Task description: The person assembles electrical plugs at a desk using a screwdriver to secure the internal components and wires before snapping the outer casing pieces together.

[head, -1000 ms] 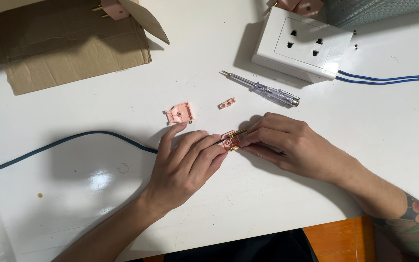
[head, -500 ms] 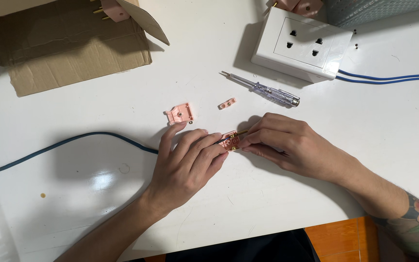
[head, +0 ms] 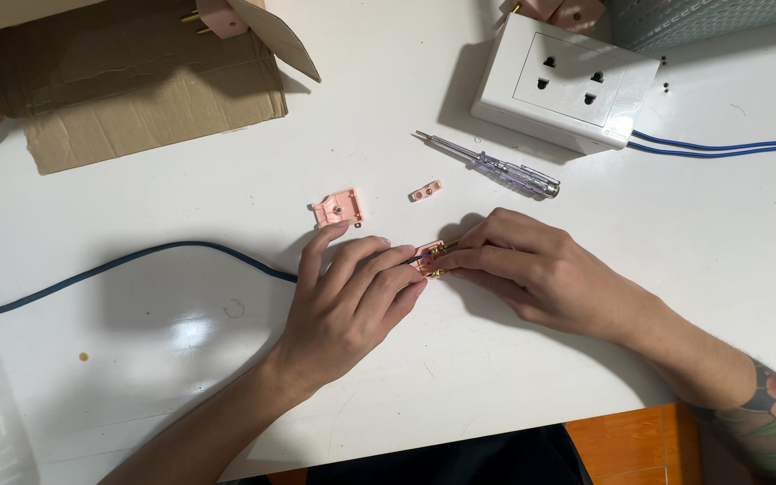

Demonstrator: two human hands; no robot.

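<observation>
White table [head: 675,269]; hands (both) [head: 352,301] pinch pink plug [head: 429,260].

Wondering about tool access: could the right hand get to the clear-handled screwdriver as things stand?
Probably yes: the clear-handled screwdriver lies on bare table just beyond the right hand, nothing between, though that hand now pinches the pink plug base.

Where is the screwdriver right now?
The screwdriver lies untouched on the white table, just above the right hand and below the white socket box.
</observation>
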